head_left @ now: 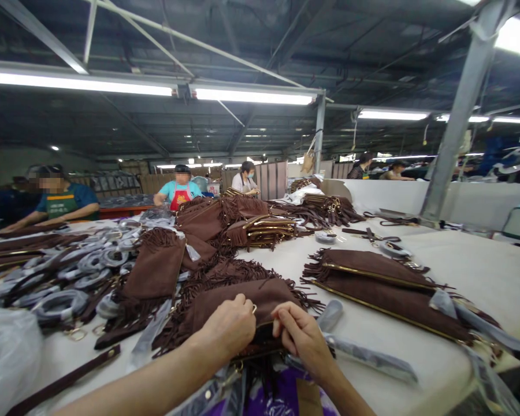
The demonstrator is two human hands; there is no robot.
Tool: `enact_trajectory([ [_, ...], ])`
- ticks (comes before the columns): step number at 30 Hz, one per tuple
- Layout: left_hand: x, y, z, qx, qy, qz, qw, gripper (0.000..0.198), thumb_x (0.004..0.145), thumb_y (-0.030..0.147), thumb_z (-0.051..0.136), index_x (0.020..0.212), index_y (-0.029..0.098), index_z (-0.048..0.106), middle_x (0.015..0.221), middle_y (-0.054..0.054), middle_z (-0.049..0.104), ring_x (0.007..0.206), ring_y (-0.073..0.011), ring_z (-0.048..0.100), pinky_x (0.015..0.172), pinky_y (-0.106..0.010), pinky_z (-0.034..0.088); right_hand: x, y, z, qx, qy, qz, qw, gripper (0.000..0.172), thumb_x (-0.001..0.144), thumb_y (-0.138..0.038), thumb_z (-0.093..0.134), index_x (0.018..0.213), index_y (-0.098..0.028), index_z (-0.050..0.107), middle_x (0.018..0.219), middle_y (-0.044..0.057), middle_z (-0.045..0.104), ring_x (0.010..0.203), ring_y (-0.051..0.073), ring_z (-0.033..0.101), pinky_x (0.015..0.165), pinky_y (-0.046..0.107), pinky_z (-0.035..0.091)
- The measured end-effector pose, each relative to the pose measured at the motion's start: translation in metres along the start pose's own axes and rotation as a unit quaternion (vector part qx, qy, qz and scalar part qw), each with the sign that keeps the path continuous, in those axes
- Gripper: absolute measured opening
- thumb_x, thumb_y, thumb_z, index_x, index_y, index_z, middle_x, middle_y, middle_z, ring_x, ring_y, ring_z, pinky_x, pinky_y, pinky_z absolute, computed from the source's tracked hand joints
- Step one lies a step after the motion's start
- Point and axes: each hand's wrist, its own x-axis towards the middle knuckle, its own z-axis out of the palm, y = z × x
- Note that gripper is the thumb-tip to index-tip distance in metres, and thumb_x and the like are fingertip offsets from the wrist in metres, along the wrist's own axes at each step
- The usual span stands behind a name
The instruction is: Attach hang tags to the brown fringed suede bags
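A brown suede fringed bag (260, 297) lies on the white table (481, 271) right in front of me. My left hand (229, 326) is closed on the bag's near edge, with a small gold ring showing by the fingertips. My right hand (301, 335) pinches the same edge a little to the right, fingers curled. Between the two hands the bag's dark opening shows.
More brown fringed bags with gold trim (372, 277) lie to the right, and piles of them (225, 222) sit further back. Wrapped straps (65, 271) cover the left side. A clear plastic bag (4, 352) is at the near left. Several people work at the far tables.
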Motion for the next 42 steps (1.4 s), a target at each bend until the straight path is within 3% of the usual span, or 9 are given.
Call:
enact_trajectory([
  [5,0.019,-0.009,-0.034,-0.032,-0.01,0.015,0.999,0.018,0.084,0.005,0.052,0.082,0.013,0.068,0.085,-0.013,0.066,0.084,-0.0261,0.06,0.065,-0.03,0.045,0.017,-0.023,-0.004,0.117,-0.017,0.073,0.99,0.043,0.075,-0.058,0.073,0.077,-0.016,0.063,0.059,-0.005,0.059,0.034,0.0,0.029,0.033,0.015,0.014],
  [10,0.035,-0.019,-0.026,-0.33,0.003,-0.049,0.943,0.018,0.079,0.004,0.046,0.069,0.016,0.055,0.07,-0.003,0.058,0.066,-0.0148,0.052,0.06,-0.024,0.038,0.024,-0.026,-0.011,0.248,0.032,0.125,0.96,0.048,0.058,-0.054,0.087,0.075,-0.017,0.062,0.056,-0.006,0.057,0.034,-0.002,0.023,0.032,0.013,0.009],
  [15,0.035,-0.002,0.019,-0.771,0.022,-0.156,0.617,0.018,0.083,0.033,0.049,0.078,0.016,0.053,0.055,0.004,0.05,0.041,-0.0062,0.031,0.041,-0.018,0.021,0.024,-0.021,-0.015,0.269,0.024,0.116,0.956,0.047,0.061,-0.054,0.085,0.075,-0.017,0.06,0.056,-0.008,0.055,0.034,-0.002,0.021,0.032,0.013,0.01],
  [18,0.034,0.011,0.031,-0.855,0.058,-0.126,0.5,0.032,0.072,0.044,0.066,0.072,0.017,0.048,0.065,-0.002,0.061,0.045,-0.0055,0.042,0.039,-0.016,0.024,0.026,-0.025,-0.016,0.251,0.003,0.096,0.963,0.043,0.069,-0.053,0.081,0.075,-0.016,0.06,0.056,-0.007,0.056,0.034,-0.002,0.022,0.032,0.013,0.01],
  [23,0.037,0.029,0.037,-0.842,0.029,-0.09,0.531,0.037,0.07,0.049,0.069,0.077,0.016,0.053,0.069,-0.003,0.063,0.058,-0.014,0.061,0.043,-0.019,0.04,0.035,-0.032,-0.01,0.161,-0.051,0.092,0.981,0.043,0.075,-0.056,0.075,0.074,-0.016,0.06,0.049,-0.007,0.053,0.031,0.0,0.025,0.03,0.014,0.011],
  [27,0.041,0.034,0.044,-0.836,0.054,-0.108,0.535,0.039,0.068,0.051,0.068,0.075,0.015,0.056,0.064,0.001,0.059,0.051,-0.0096,0.054,0.045,-0.02,0.04,0.04,-0.031,-0.008,0.165,-0.051,0.101,0.98,0.043,0.073,-0.059,0.074,0.075,-0.018,0.061,0.049,-0.007,0.051,0.032,0.002,0.03,0.03,0.015,0.015],
  [30,0.043,0.032,0.049,-0.837,0.066,-0.142,0.525,0.038,0.067,0.052,0.066,0.07,0.016,0.052,0.059,0.002,0.057,0.045,-0.0065,0.047,0.043,-0.019,0.035,0.035,-0.028,-0.019,0.132,0.009,0.084,0.988,0.044,0.077,-0.061,0.07,0.09,-0.019,0.065,0.068,-0.001,0.063,0.043,0.005,0.044,0.034,0.015,0.021],
  [34,0.044,0.031,0.051,-0.836,0.059,-0.15,0.525,0.037,0.065,0.052,0.062,0.069,0.016,0.052,0.056,0.002,0.057,0.044,-0.0065,0.047,0.043,-0.019,0.036,0.021,-0.014,-0.039,-0.05,0.116,0.042,0.991,0.047,0.073,-0.064,0.071,0.091,-0.02,0.07,0.061,-0.004,0.056,0.042,0.006,0.036,0.037,0.019,0.023],
  [42,0.045,0.036,0.052,-0.837,0.058,-0.148,0.524,0.034,0.064,0.05,0.062,0.068,0.017,0.051,0.058,0.003,0.057,0.044,-0.0067,0.048,0.043,-0.019,0.039,0.01,-0.002,-0.025,-0.135,0.055,-0.009,0.989,0.035,0.079,-0.054,0.069,0.075,-0.019,0.072,0.062,0.0,0.062,0.057,0.014,0.052,0.054,0.024,0.04],
])
